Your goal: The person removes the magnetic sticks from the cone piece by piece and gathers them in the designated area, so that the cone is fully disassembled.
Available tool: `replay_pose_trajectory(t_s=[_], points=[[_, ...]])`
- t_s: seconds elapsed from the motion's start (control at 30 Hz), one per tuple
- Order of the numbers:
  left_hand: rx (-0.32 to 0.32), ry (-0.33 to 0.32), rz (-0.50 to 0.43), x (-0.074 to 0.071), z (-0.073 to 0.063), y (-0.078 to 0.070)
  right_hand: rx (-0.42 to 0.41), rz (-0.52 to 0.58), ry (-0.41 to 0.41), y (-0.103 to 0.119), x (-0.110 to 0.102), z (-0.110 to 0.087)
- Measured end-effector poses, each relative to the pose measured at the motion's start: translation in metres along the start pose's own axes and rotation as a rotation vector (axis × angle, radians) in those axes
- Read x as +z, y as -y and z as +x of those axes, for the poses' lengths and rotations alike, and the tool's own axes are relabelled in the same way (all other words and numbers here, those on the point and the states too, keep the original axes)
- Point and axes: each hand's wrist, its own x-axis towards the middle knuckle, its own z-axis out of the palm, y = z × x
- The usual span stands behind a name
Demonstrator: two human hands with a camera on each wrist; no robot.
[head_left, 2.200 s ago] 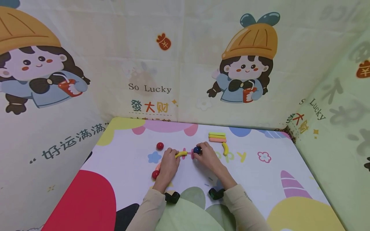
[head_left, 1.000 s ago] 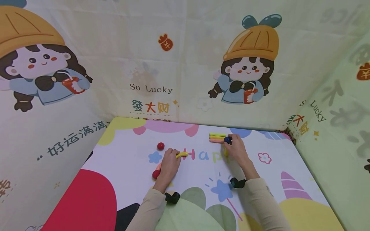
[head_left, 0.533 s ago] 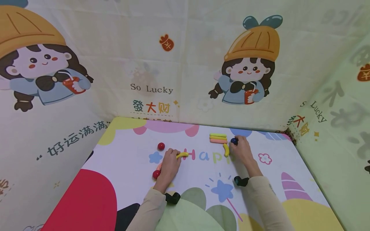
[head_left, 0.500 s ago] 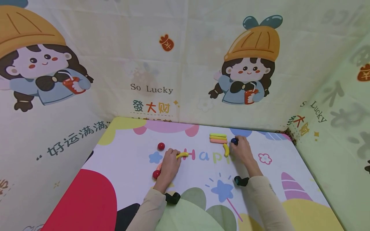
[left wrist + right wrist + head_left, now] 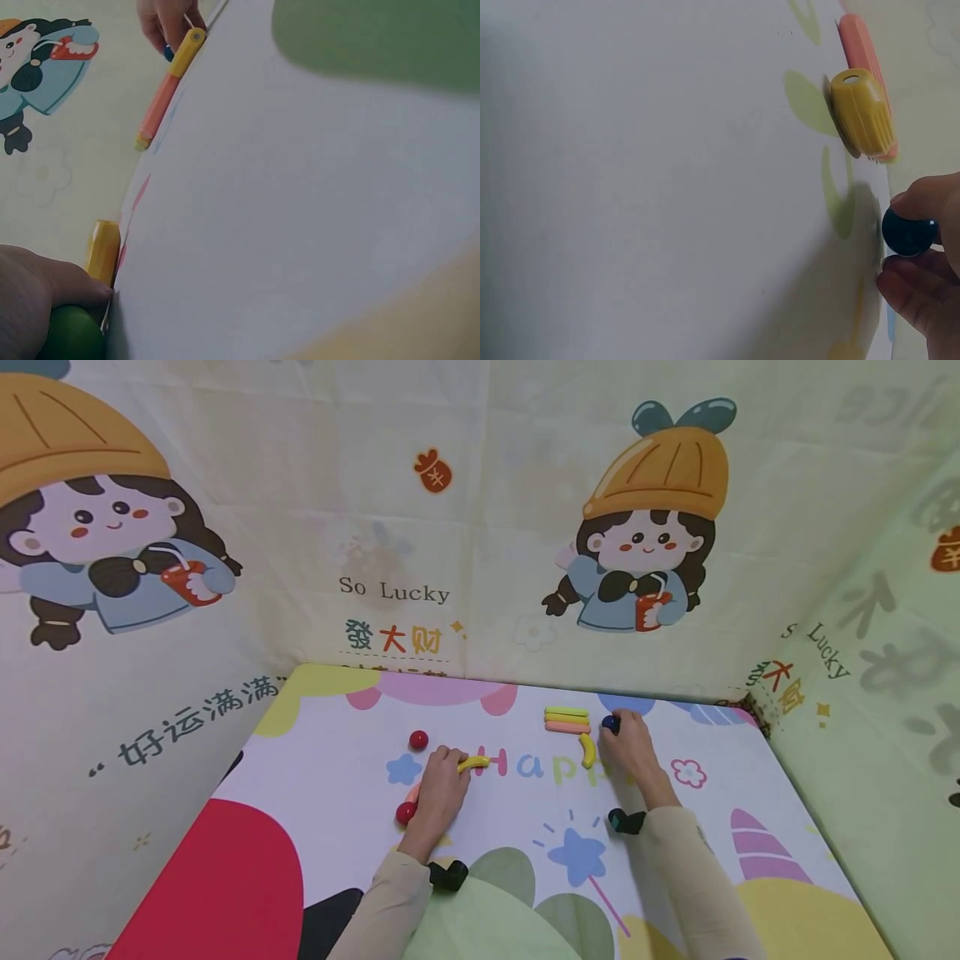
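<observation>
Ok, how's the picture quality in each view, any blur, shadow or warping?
Head view: evenly lit, no glare, wide-angle bending at the edges. Left wrist view: soft all over, a blurred green patch at the top edge, the left hand dim in the corner. Right wrist view: the mat washed out, with a soft shadow beside the blue ball.

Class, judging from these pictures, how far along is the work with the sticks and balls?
Done: three straight sticks lie together by a curved yellow stick. In hand: the right hand pinches a blue ball; the left hand holds another yellow stick. Left: two red balls lie loose.
</observation>
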Motion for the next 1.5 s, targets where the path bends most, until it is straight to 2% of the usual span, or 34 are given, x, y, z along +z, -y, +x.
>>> replay_pose_trajectory(t_s=[0.3,0.47,1.2,1.5], points=[[0.02,-0.013,-0.036,-0.003,-0.002,-0.001,-0.02,-0.014,0.002,-0.001,0.0,0.005],[0.01,-0.007,-0.015,-0.003,-0.001,-0.002,-0.032,-0.018,0.0,-0.001,-0.002,0.005],[0.004,0.002,-0.032,-0.001,-0.001,-0.002,-0.011,-0.012,-0.006,0.001,-0.003,0.002],[0.009,-0.006,-0.045,-0.002,-0.001,0.0,-0.113,-0.032,-0.072,0.012,-0.011,-0.005]])
